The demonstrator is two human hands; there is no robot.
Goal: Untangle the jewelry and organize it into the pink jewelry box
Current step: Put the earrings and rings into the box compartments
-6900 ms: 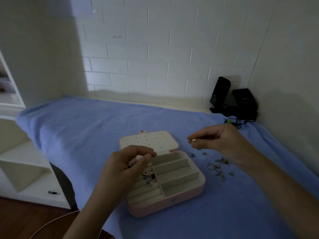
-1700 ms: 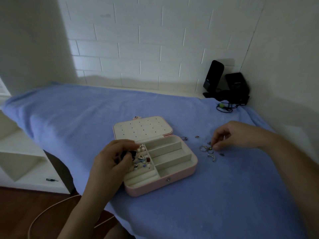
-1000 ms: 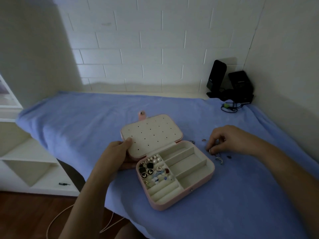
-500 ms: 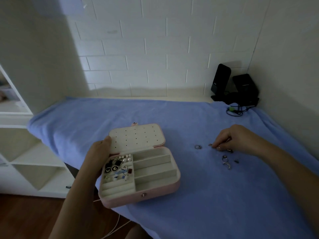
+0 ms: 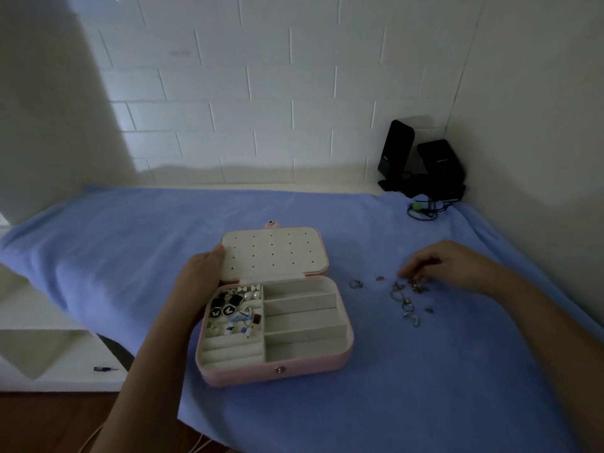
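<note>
the pink jewelry box [image 5: 255, 376] lies open on the blue cloth [image 5: 124, 256], its cream lid [image 5: 274, 256] folded back flat and dotted with small holes. its left section holds black, pearl and bow earrings [image 5: 233, 307]; four long slots [image 5: 304, 322] fill the right. loose silver rings [image 5: 407, 304] lie scattered on the cloth to its right, one ring [image 5: 355, 284] nearest the box.

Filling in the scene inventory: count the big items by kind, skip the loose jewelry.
Jewelry box: 1
Black devices: 2
Blue cloth: 1
Hands: 2, left hand and right hand
Total: 6
</note>
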